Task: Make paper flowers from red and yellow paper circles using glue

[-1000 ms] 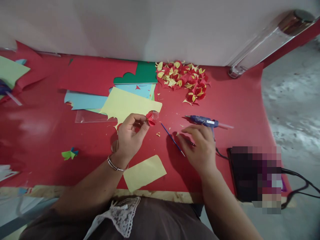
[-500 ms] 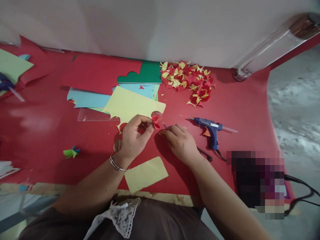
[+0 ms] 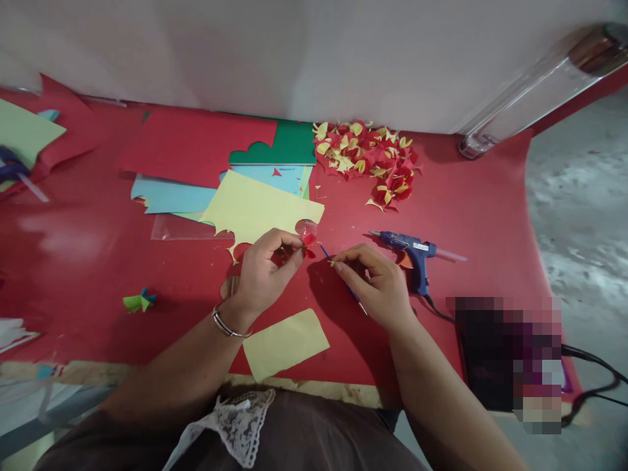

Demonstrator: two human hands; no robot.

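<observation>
My left hand is closed, its thumb and fingertips pinching a small red paper flower. Just to the right, my right hand has thumb and forefinger pressed together on a tiny curled yellow paper piece. A thin blue stick with a pale tip lies on the table under the right hand, its middle hidden by the fingers. Below both hands rests a yellow paper rectangle. Behind the left hand is a larger yellow sheet with round bites cut from its edge.
A blue glue gun lies right of my right hand, its cable running toward a blurred dark object. Red and yellow paper flowers are heaped against the white wall. A green-and-blue paper piece sits at left.
My right hand has lifted and turned, shifting right, and now shows a yellow piece between its fingertips. More of the blue stick is exposed. The left hand still grips the red flower.
</observation>
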